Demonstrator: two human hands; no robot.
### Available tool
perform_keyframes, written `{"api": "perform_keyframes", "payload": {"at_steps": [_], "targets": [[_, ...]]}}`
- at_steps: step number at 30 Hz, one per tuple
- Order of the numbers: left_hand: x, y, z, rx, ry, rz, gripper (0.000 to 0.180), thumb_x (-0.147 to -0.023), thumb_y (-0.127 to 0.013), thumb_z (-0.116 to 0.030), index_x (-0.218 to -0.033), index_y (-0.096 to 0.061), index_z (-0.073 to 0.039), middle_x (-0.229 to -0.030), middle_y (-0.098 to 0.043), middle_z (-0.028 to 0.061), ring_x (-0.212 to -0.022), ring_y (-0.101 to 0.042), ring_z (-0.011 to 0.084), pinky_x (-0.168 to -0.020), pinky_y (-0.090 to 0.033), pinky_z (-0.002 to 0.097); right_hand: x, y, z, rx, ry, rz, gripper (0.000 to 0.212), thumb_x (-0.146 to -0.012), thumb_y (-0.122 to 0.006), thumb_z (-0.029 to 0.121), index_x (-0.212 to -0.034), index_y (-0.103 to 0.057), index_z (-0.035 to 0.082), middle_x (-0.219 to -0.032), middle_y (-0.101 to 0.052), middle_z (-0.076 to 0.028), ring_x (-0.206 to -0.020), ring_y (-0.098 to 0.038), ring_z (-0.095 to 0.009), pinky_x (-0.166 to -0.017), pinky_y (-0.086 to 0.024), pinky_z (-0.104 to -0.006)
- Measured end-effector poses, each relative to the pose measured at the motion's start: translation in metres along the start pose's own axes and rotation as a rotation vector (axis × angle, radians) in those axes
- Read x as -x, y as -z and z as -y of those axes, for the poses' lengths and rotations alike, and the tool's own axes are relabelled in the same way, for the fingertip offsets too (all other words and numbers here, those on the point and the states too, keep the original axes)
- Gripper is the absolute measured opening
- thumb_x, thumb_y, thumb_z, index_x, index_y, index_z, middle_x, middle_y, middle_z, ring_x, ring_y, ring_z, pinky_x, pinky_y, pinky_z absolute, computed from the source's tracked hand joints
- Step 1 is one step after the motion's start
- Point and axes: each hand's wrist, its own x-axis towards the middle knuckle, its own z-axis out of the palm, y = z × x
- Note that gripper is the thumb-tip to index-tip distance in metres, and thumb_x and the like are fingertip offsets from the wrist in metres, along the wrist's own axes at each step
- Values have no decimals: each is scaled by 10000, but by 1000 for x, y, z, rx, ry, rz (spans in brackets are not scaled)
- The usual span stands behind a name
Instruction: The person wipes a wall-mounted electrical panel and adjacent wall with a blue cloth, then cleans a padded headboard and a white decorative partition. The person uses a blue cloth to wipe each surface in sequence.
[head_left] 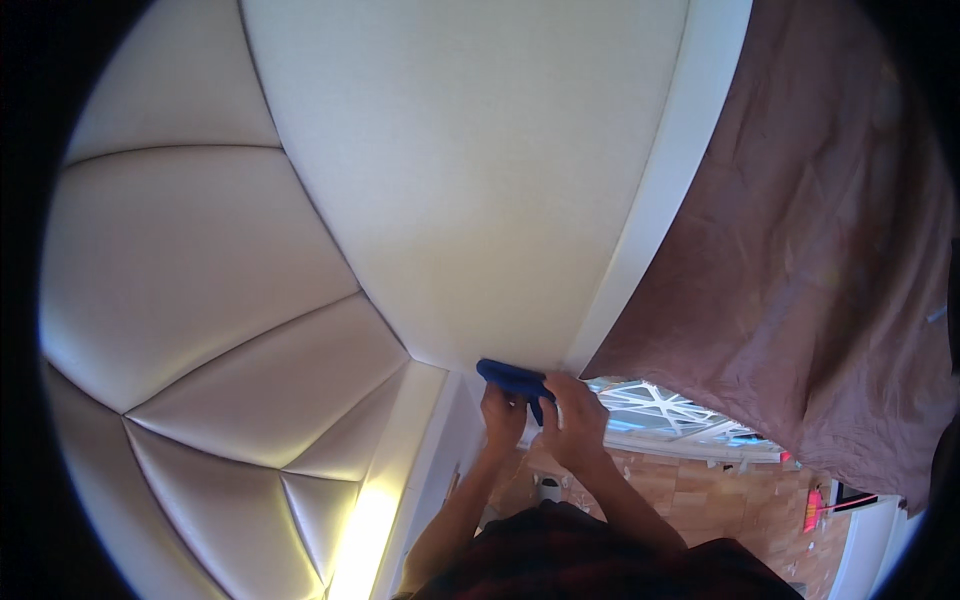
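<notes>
A dark blue tool with a long, rounded head (508, 376) lies against the bottom of a cream-coloured wall panel (480, 200); its exact kind is unclear. From the right, my right hand (578, 420) has its fingers closed round the tool's right end and the part below it. My left hand (502, 418) is bent up under the head, with its fingertips curled in against the tool. Part of the tool is hidden behind my fingers.
Padded, stitched panels (200, 240) fill the left side, above a glowing light strip (362, 535). A brown cloth (800, 230) hangs at the right over a window with white lattice (660, 405). Below is a littered wood floor (700, 500) with a red object (812, 510).
</notes>
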Motion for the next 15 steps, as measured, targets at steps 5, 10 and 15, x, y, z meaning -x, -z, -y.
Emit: {"api": "perform_keyframes", "payload": {"at_steps": [5,10,15], "targets": [[-12,-1,-40,-129,-94,25,148,-769,-759,1,-856,-639,-11,-804,-646,168,-632,-644,347,-567,-514,418,7,6,3,-285,-294,171,105,-881,-667,-10,-984,-669,-29,-906,-720,-193,-767,-737,-297,-655,-566,-346],[-67,11,-155,-72,-345,-65,145,-780,-791,-4,-848,-664,-15,-785,-618,127,-609,-657,295,-547,-520,381,-20,12,10,-321,-184,-13,353,-925,-630,-42,-1275,-589,-62,-1012,-739,-174,-919,-751,-250,-837,-609,-343],[-86,13,-198,-65,-388,-80,132,-803,-785,5,-855,-665,-13,-799,-614,116,-624,-678,270,-539,-529,366,-53,14,19,-383,-54,-206,294,-926,-632,-39,-1218,-614,-65,-1024,-740,-189,-902,-752,-253,-799,-607,-348]]}}
